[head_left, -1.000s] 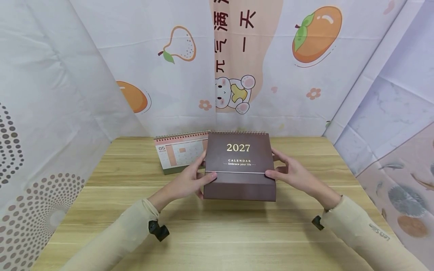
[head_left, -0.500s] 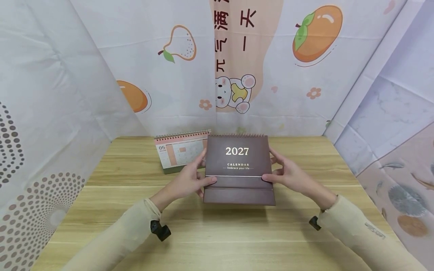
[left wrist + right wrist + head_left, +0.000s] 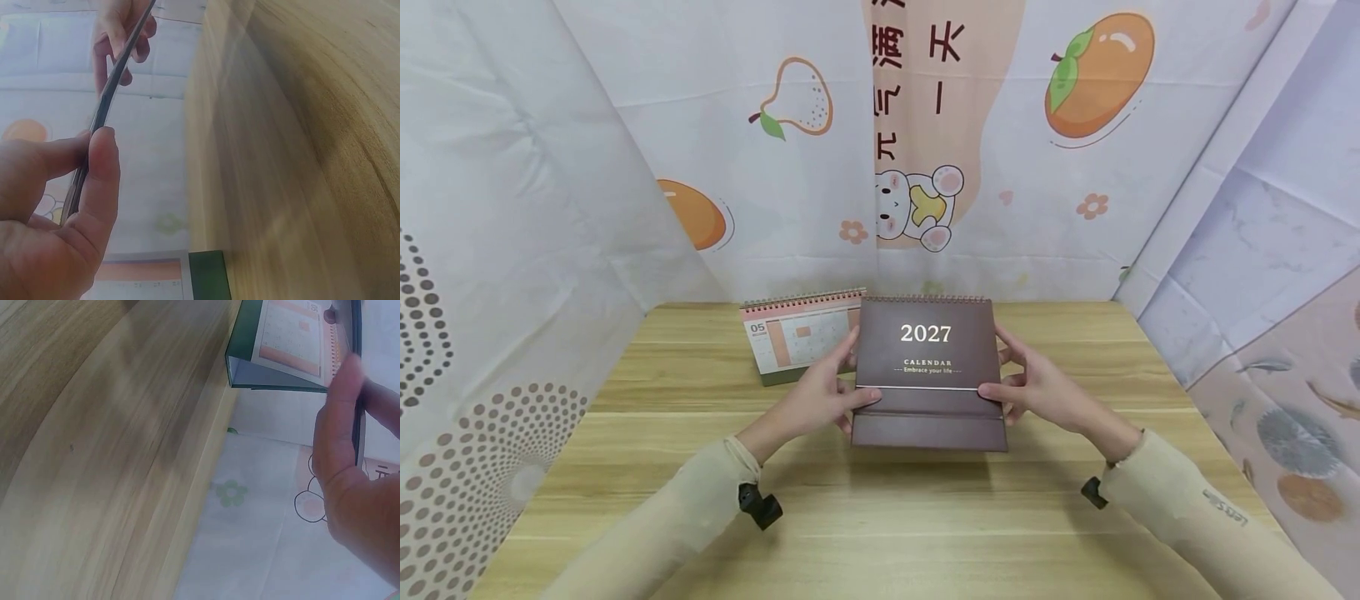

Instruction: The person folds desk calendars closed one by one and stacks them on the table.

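A: So what's going on with that big brown calendar? How's it being held?

B: Two-handed. Left hand has the left edge, thumb lying on the front near the pale line, fingers curled in behind. Proper pinch, thumb and fingers closed up around it.

A: And the other side?

B: Right hand does pretty much the same on the right edge: thumb on the front at about the same height, fingers tucked round the back.

A: Is it sitting on the table or what?

B: Nah, it's up off it, tilted back, with a shadow underneath. Side-on it's really thin, folded flat like a board. Front reads 2027 in gold, then CALENDAR and "Embrace your life" below, wire rings along the top edge.

A: What about the pink-and-white calendar?

B: Stands like a little tent on a green base, toward the back of the table, just left of the brown one, showing its 05 page. The brown one covers its right end from here, so I can't tell if they touch.

A: Anything else around?

B: Cream sleeves, a black gadget by each wrist, and white cloth hanging behind with fruit and a cartoon animal printed on it.
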{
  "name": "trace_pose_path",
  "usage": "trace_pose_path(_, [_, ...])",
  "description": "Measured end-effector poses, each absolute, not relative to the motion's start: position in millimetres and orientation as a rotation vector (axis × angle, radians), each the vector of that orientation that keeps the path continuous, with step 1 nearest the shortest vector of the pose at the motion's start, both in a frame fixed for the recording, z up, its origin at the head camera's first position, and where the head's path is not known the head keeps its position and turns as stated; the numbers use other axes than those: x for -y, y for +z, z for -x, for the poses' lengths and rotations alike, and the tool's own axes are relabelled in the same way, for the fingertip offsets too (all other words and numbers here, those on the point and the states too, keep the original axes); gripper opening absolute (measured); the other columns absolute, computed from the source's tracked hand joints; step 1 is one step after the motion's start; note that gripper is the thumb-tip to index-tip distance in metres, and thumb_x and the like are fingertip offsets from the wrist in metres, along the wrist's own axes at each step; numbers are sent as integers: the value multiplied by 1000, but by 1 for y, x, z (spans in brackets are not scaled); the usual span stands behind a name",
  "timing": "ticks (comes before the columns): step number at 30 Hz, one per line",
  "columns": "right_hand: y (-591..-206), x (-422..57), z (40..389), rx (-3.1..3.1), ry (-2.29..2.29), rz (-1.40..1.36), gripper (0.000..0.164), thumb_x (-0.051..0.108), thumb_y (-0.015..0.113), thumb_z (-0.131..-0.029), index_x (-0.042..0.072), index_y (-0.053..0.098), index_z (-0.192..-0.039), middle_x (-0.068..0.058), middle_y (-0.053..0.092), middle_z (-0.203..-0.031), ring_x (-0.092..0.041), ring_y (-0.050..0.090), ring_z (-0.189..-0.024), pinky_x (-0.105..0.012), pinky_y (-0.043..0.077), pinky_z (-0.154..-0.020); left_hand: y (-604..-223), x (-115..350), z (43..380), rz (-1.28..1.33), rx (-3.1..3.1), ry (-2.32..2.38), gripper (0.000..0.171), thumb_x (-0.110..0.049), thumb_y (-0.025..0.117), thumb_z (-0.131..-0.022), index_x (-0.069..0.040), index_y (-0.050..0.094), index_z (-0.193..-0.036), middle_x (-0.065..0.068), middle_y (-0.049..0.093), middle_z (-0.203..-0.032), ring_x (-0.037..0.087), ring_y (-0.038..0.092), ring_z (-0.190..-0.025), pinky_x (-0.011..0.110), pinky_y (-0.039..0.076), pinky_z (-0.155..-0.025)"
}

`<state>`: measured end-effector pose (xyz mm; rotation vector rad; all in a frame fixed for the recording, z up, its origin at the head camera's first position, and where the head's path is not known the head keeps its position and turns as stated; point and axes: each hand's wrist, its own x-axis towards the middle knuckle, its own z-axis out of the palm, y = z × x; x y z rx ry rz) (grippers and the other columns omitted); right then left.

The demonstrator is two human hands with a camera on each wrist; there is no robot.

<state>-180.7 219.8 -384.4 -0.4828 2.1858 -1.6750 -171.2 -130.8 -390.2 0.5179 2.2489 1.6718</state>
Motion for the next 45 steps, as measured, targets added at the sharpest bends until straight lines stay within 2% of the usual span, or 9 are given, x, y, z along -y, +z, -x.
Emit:
trace_pose_path(3, [-386, -221, 182, -2179, -1674, 464, 105, 10, 80, -89, 34, 10, -164, -24, 46, -120, -28, 66, -64, -52, 58, -54, -393, 130, 173, -531, -2259, 1650, 106, -17, 79, -91, -21, 3, -164, 17, 49, -146, 28, 64, -56, 65, 53, -55])
trace_pose_path(7, [-392, -222, 184, -2189, -1661, 455, 106, 8, 79, -89, 29, 7, -164, -25, 45, -120, -28, 65, -64, -51, 58, -56, -396, 128, 176, -518, -2265, 1602, 105, -16, 78, -92, -20, 2, -164, 18, 49, -144, 27, 63, -55, 63, 54, -57])
trace_pose_path(14, [-404, -227, 185, -2219, -1636, 445, 107, 8, 80, -89, 27, 6, -164, -26, 45, -119, -27, 66, -66, -56, 58, -58, -402, 125, 182, -492, -2266, 1509, 100, -14, 74, -95, -19, 3, -164, 16, 45, -135, 25, 62, -59, 51, 59, -56])
trace_pose_path(21, [-412, -230, 187, -2229, -1615, 443, 107, 10, 80, -89, 25, 6, -165, -28, 45, -119, -29, 66, -66, -54, 58, -57, -411, 122, 185, -455, -2262, 1473, 97, -13, 72, -96, -18, 3, -164, 17, 46, -136, 35, 66, -69, 52, 59, -58])
trace_pose_path(24, [-415, -231, 188, -2236, -1601, 442, 106, 9, 80, -89, 25, 7, -165, -29, 46, -118, -30, 65, -64, -54, 58, -56, -416, 121, 187, -446, -2262, 1463, 96, -13, 71, -97, -17, 3, -164, 17, 45, -137, 35, 66, -70, 50, 59, -58])
trace_pose_path(35, [-420, -233, 190, -2226, -1600, 396, 105, 6, 78, -90, 15, 4, -164, -30, 42, -124, -29, 67, -75, -52, 58, -55, -427, 114, 192, -476, -2325, 1406, 94, -14, 70, -98, -14, 4, -164, 18, 46, -138, 22, 63, -57, 41, 59, -54])
trace_pose_path(39, [-422, -233, 192, -2232, -1594, 385, 103, 6, 77, -91, 13, 6, -164, -30, 43, -126, -29, 66, -76, -51, 58, -55, -428, 114, 193, -498, -2345, 1385, 91, -15, 68, -99, -10, 4, -163, 19, 47, -136, 22, 62, -54, 42, 58, -55])
trace_pose_path(45, [-427, -230, 194, -2240, -1584, 371, 99, 5, 76, -92, 13, 8, -164, -32, 42, -130, -30, 66, -79, -49, 59, -56, -429, 113, 195, -515, -2378, 1353, 83, -12, 63, -102, -3, 5, -162, 23, 50, -140, 29, 62, -52, 46, 58, -56])
